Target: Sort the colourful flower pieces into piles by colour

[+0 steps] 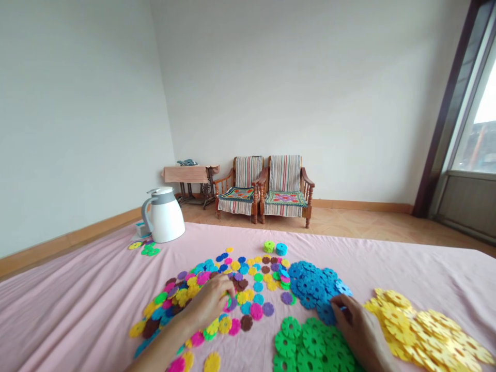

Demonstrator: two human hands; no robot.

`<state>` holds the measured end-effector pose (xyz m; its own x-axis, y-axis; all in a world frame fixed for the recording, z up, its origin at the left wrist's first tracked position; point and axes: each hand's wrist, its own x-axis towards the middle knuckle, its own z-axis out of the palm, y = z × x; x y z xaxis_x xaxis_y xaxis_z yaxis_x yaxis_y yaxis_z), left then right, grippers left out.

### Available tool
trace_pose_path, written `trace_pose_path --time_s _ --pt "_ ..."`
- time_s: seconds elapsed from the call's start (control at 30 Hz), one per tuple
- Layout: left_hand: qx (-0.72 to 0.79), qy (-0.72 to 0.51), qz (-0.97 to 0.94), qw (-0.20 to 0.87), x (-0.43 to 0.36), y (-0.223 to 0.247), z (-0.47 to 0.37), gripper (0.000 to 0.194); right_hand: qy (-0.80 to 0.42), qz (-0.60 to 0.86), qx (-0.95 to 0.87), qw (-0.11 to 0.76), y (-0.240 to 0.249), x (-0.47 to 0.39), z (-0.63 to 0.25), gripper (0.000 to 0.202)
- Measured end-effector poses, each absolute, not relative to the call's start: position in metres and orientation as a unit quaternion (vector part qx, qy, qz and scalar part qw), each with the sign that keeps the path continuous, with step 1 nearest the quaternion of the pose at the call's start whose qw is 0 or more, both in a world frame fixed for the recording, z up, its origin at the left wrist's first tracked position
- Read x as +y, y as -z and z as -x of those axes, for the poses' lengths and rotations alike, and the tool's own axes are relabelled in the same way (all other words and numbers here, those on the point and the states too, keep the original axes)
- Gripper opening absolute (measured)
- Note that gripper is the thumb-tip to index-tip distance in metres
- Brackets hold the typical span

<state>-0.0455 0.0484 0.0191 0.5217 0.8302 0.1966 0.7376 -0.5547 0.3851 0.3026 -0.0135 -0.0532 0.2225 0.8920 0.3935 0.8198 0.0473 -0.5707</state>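
Observation:
My left hand (217,298) reaches over a spread of mixed-colour plastic snowflake discs (256,311), its fingers curled down among them. Whatever is under those fingertips is hidden. My right hand (358,325) is at the front edge of a heap of blue snowflake discs (310,281). Its thumb and fingers close at the rim of one blue snowflake disc (326,313). Just below and left of this hand lies a heap of green snowflake discs (313,338), partly covered by it. To its right are yellow snowflake discs (430,330) in a long heap.
A pink cloth (96,289) covers the work surface. At the back left stands a white jug (167,219) with a few discs (150,250) beside it. Two small stacks, lime green (268,246) and blue (281,249), stand behind the piles. Wooden chairs (285,188) are beyond.

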Motion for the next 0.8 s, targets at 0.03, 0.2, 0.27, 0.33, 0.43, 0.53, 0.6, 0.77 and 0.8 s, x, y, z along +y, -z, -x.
trace_pose_path --time_s 0.03,0.2,0.27,0.33,0.43,0.53,0.6,0.77,0.8 --pt "0.464 -0.201 -0.855 0.117 0.052 -0.018 0.046 0.025 -0.048 0.688 -0.621 0.372 0.053 -0.014 -0.302 0.027" --pt "0.476 -0.272 -0.834 0.06 0.07 -0.018 0.034 0.021 -0.031 0.676 -0.626 0.388 0.053 -0.015 -0.3 0.026" --pt "0.457 -0.257 -0.849 0.071 0.076 -0.017 0.021 0.018 -0.028 0.674 -0.627 0.39 0.054 -0.014 -0.299 0.027" --pt "0.425 -0.224 -0.872 0.091 0.083 -0.015 0.004 0.016 -0.029 0.675 -0.626 0.389 0.054 -0.014 -0.299 0.027" --pt "0.366 -0.182 -0.907 0.103 0.096 -0.01 -0.027 0.034 -0.032 0.681 -0.624 0.381 0.054 -0.013 -0.299 0.027" --pt "0.327 -0.158 -0.927 0.096 0.11 -0.004 -0.058 0.064 -0.041 0.684 -0.626 0.373 0.053 -0.013 -0.3 0.028" --pt "0.319 -0.136 -0.934 0.088 0.12 -0.001 -0.076 0.08 -0.046 0.684 -0.626 0.371 0.054 -0.013 -0.3 0.028" --pt "0.332 -0.079 -0.936 0.078 0.137 0.006 -0.104 0.095 -0.054 0.684 -0.626 0.371 0.055 -0.011 -0.301 0.029" --pt "0.339 -0.072 -0.935 0.079 0.139 0.006 -0.105 0.094 -0.054 0.683 -0.626 0.373 0.055 -0.011 -0.301 0.029"
